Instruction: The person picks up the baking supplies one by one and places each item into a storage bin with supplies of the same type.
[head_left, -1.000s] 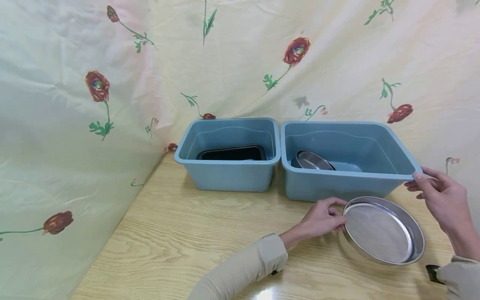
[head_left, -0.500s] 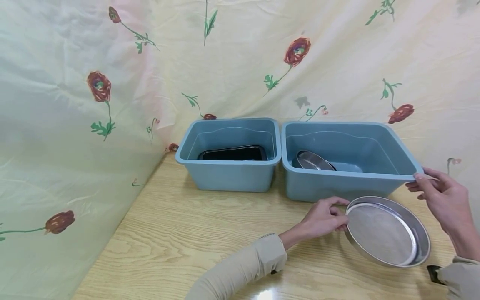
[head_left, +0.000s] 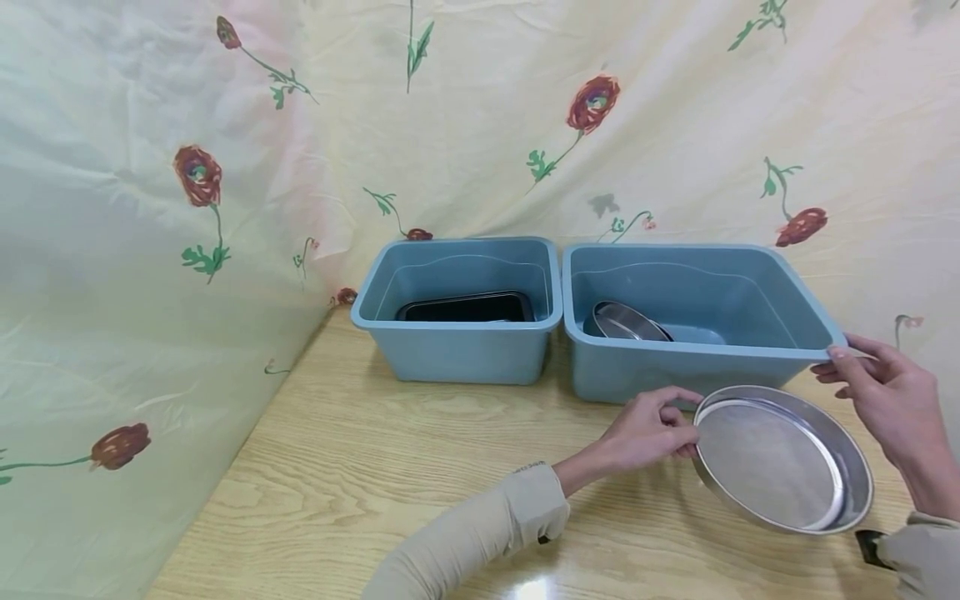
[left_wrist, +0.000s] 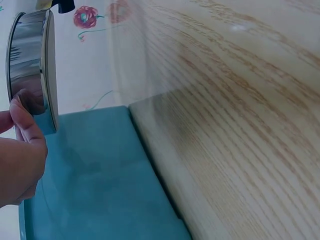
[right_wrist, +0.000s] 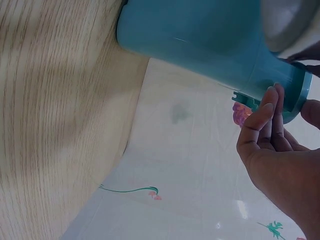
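My left hand [head_left: 651,429] pinches the left edge of a round metal cake pan [head_left: 772,467], which hangs tilted above the table with its inside facing up toward me. In the left wrist view the pan's shiny outer wall [left_wrist: 30,55] shows, with thumb and fingers at its rim. My right hand [head_left: 888,396] grips the front right corner of the right blue bin [head_left: 697,371]; in the right wrist view the thumb lies over the bin's rim [right_wrist: 300,97] and the fingers are beneath it. Inside that bin leans a smaller round metal pan [head_left: 626,321].
A second blue bin [head_left: 457,354] stands close at the left, holding a black rectangular baking pan [head_left: 468,308]. Both bins sit at the back of the wooden table [head_left: 360,475], against a flowered cloth [head_left: 465,125] that also hangs along the left side.
The cake pan has shifted to the right and slightly up with my left hand, its face turned a little more toward me. My right hand keeps its grip on the bin's corner.
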